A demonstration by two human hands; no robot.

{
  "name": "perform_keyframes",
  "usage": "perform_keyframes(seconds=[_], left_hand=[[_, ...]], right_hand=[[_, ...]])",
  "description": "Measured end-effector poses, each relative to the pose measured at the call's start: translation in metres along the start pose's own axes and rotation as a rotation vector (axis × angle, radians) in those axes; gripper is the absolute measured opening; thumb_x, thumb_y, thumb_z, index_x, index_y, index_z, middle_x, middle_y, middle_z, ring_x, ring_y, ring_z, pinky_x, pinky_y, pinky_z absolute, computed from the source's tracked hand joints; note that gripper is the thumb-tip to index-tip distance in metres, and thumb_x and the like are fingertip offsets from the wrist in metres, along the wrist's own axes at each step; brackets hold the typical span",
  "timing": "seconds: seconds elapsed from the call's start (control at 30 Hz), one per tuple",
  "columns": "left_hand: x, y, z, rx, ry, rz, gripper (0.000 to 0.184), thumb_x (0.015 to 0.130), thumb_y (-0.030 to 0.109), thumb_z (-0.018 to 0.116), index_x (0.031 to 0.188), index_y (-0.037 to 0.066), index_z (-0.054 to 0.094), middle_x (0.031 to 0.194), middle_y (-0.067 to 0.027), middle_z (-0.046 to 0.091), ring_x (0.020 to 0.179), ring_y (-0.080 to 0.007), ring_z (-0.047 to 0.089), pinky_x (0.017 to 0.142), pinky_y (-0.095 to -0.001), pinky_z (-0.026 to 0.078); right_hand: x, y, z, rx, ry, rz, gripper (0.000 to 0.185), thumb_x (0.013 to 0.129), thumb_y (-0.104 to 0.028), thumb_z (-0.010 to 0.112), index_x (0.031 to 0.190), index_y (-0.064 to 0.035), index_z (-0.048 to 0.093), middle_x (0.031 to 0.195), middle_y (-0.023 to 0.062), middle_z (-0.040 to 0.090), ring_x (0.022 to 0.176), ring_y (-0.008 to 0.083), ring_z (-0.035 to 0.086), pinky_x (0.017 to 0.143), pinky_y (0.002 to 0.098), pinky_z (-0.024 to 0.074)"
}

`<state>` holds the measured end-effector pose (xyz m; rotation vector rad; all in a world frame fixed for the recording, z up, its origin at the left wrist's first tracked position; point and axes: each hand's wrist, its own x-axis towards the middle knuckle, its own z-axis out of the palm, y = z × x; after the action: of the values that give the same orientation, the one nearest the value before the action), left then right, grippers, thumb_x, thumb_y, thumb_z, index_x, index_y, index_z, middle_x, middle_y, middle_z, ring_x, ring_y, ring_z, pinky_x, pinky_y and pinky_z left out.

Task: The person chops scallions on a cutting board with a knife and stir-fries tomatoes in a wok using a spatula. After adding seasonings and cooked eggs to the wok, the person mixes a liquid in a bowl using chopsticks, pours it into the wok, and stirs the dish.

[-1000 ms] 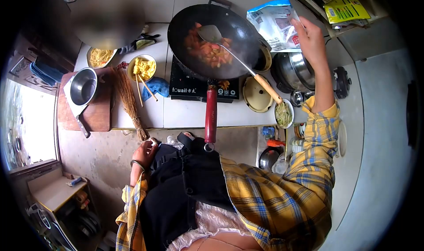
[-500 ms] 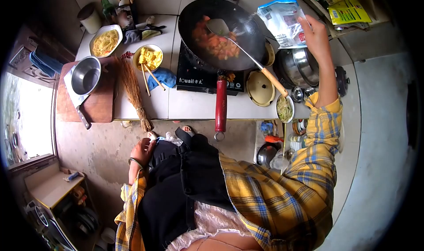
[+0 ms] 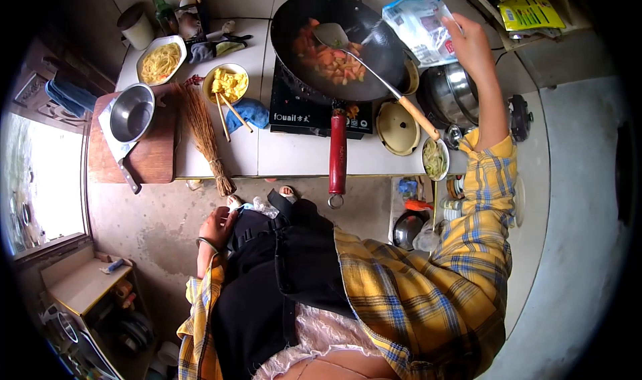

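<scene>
My right hand (image 3: 471, 45) is closed on the edge of a blue-and-white plastic seasoning bag (image 3: 418, 29), held tilted at the right rim of the wok. What the bag contains I cannot make out. In the black wok (image 3: 381, 52) lie chopped reddish tomato pieces (image 3: 328, 62). A spatula (image 3: 381, 79) rests in it, its wooden handle over the rim. Under the wok is a black induction cooker (image 3: 301, 119), and its red handle (image 3: 338, 152) points towards me. My left hand (image 3: 217, 227) hangs beside my black trousers, fingers loosely bent, with nothing seen in it.
Left of the cooker are a bowl of scrambled egg (image 3: 229, 85) with chopsticks, a straw brush (image 3: 206, 139), and a chopping board (image 3: 157, 162) with a metal bowl (image 3: 132, 112) and knife (image 3: 127, 172). Right are a cream lid (image 3: 397, 129), a small bowl of chopped greens (image 3: 435, 159) and a steel pot (image 3: 455, 92).
My right hand has moved slightly left and up with the bag, which now leans more over the wok's rim. Less steam shows above the wok. My left hand stays by my side.
</scene>
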<state>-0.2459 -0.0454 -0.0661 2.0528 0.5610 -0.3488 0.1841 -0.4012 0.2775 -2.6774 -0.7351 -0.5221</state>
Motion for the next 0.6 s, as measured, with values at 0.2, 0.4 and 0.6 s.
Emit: perform_keyframes(seconds=[0.2, 0.4, 0.6], left_hand=[[0.001, -0.002, 0.001, -0.011, 0.019, 0.001, 0.039, 0.091, 0.038, 0.064, 0.108, 0.003, 0.062, 0.095, -0.0148, 0.071, 0.085, -0.0250, 0.070, 0.075, -0.0343, 0.054], [0.002, -0.007, 0.002, -0.016, 0.024, -0.014, 0.039, 0.091, 0.038, 0.063, 0.108, 0.003, 0.062, 0.094, -0.0154, 0.071, 0.085, -0.0255, 0.070, 0.075, -0.0346, 0.055], [0.002, -0.007, 0.001, -0.008, 0.008, -0.010, 0.040, 0.092, 0.038, 0.062, 0.108, 0.002, 0.062, 0.094, -0.0159, 0.070, 0.085, -0.0262, 0.070, 0.076, -0.0351, 0.054]], right_hand=[[0.009, -0.009, 0.019, -0.027, 0.186, -0.064, 0.031, 0.094, -0.031, 0.054, 0.098, -0.0027, 0.067, 0.060, 0.0132, 0.062, 0.056, 0.0254, 0.063, 0.059, 0.0357, 0.0476], [0.007, -0.013, 0.027, 0.075, 0.044, 0.045, 0.029, 0.094, -0.028, 0.056, 0.098, -0.0018, 0.067, 0.059, 0.0122, 0.061, 0.053, 0.0198, 0.061, 0.056, 0.0337, 0.0466], [-0.001, 0.006, 0.013, 0.044, 0.108, 0.072, 0.030, 0.094, -0.028, 0.058, 0.098, 0.0002, 0.067, 0.062, 0.0153, 0.062, 0.053, 0.0203, 0.062, 0.056, 0.0343, 0.0464]])
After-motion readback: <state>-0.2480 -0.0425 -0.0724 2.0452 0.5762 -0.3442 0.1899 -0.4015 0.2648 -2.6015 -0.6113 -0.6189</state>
